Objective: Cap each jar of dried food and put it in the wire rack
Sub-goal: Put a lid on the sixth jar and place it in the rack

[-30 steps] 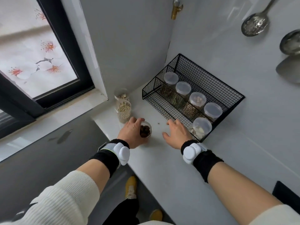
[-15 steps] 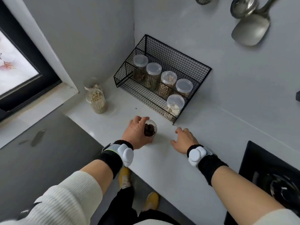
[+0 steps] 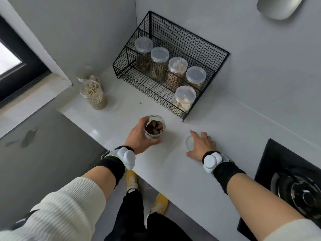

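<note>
My left hand (image 3: pixel 139 137) grips an uncapped clear jar of dark brown dried food (image 3: pixel 154 126) standing on the white counter. My right hand (image 3: pixel 202 145) rests fingers-down on a clear lid (image 3: pixel 189 142) that lies flat on the counter to the jar's right; part of the lid's rim shows beside my fingers. The black wire rack (image 3: pixel 189 40) stands in the corner behind, with several capped jars in it. Two uncapped jars (image 3: pixel 94 94) stand at the back left by the window sill.
A black gas hob (image 3: pixel 295 188) fills the counter's right end. A metal ladle (image 3: pixel 279 7) hangs on the wall above the rack. The counter's front edge (image 3: pixel 156 186) runs diagonally under my wrists, with my feet on the floor below.
My view has swung right and down. The left hand kept hold of the jar of dark food and drew it nearer. The right hand moved away from the rack onto the lid.
</note>
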The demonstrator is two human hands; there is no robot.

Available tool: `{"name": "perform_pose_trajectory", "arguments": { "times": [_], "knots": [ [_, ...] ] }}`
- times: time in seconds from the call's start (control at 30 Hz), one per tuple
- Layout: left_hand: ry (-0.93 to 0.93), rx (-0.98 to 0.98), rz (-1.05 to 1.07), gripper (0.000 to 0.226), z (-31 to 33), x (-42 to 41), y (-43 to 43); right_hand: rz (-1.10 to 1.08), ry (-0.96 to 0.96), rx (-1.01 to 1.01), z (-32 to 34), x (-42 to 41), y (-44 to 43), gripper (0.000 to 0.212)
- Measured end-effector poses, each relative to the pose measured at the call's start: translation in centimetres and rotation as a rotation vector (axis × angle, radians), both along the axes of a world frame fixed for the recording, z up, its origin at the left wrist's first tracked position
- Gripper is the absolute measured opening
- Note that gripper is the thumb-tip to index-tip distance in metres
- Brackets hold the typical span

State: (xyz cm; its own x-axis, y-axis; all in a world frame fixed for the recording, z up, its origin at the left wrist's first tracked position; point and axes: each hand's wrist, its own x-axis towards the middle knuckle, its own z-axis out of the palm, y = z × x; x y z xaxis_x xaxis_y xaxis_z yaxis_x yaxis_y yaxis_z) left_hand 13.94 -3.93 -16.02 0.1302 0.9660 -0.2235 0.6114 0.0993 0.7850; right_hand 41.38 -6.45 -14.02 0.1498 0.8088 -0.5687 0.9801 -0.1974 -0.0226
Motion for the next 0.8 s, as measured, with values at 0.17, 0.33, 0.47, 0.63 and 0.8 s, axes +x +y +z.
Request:
{"name": "perform_pose_trajectory", "arguments": {
  "times": [0.17,0.33,0.47,0.63,0.8],
  "knots": [
    [-0.007,0.044,-0.011,0.095,0.6,0.3,0.5,0.059,-0.025,0.020,-0.4,0.1,0.6,0.083],
    [0.039,0.113,-0.056,0.096,2.2,0.0,-0.2,0.016,0.088,0.082,0.8,-0.6,1.1,0.084],
    [0.064,0.128,-0.043,0.097,4.2,-0.7,-0.2,-0.141,0.418,0.169,3.5,-1.5,2.2,0.077],
    [0.090,0.118,-0.030,0.098,6.8,-1.7,0.1,-0.205,0.664,0.270,7.0,-3.2,4.3,0.057],
    [0.134,0.137,-0.036,0.095,9.6,-2.2,0.6,-0.253,0.763,0.351,10.3,-4.7,6.1,0.045]
  ]
}}
